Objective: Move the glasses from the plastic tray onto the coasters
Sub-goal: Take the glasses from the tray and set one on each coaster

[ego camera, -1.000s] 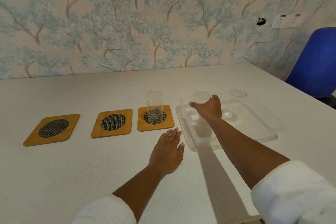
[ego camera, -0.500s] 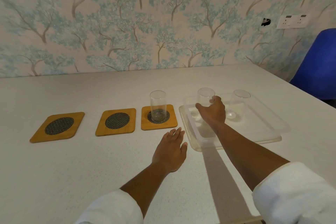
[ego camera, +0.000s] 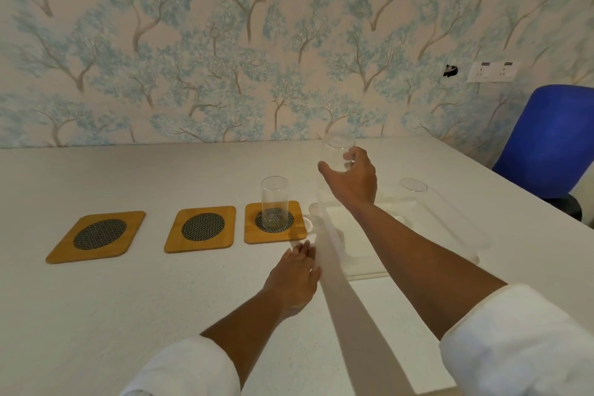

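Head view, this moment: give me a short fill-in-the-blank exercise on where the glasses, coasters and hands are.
1. The right hand holds a clear glass lifted above the ____.
2. Of the three wooden coasters, ____ bears a standing glass.
3. The left hand lies flat on the ____.
4. One glass stands in the plastic tray, nearest the blue ____.

Missing words: tray; one; table; chair

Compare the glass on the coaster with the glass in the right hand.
The glass on the coaster stands on the rightmost coaster with no hand on it; the held glass is gripped by the right hand. The first rests on a surface; the second is lifted above the plastic tray. Both are clear, upright and empty.
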Demonstrator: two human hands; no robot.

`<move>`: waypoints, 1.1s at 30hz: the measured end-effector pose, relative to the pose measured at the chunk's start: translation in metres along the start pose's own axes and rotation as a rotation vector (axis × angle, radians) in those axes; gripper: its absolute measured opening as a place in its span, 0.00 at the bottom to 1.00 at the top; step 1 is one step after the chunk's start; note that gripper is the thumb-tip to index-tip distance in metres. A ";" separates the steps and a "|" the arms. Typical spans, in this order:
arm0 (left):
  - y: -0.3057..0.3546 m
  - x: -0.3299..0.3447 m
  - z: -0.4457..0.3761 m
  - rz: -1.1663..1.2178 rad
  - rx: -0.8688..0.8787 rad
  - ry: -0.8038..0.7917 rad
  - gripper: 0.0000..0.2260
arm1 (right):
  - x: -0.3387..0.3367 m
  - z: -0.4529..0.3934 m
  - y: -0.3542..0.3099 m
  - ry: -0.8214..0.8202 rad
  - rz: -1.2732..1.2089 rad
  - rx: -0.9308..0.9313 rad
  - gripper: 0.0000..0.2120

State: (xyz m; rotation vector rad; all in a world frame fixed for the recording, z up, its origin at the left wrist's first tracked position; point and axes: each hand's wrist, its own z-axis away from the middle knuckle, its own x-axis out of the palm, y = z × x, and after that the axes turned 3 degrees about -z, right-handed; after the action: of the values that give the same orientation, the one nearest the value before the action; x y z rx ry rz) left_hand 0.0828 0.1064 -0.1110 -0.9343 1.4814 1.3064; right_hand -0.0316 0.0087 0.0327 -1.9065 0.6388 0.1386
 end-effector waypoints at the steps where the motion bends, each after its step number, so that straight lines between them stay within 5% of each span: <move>1: 0.000 -0.002 0.004 0.036 -0.032 0.023 0.25 | 0.004 0.001 -0.007 -0.017 -0.022 -0.007 0.29; 14: -0.062 -0.019 0.055 0.107 -0.329 0.246 0.23 | 0.066 0.035 -0.074 -0.221 -0.238 -0.088 0.29; 33: -0.088 -0.004 0.066 -0.119 -0.196 0.190 0.26 | 0.150 0.080 -0.084 -0.460 -0.259 -0.079 0.29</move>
State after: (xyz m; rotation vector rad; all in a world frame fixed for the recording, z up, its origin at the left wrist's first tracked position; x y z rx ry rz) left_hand 0.1769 0.1588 -0.1335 -1.2850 1.4328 1.3221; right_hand 0.1524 0.0484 0.0108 -1.9242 0.0769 0.4258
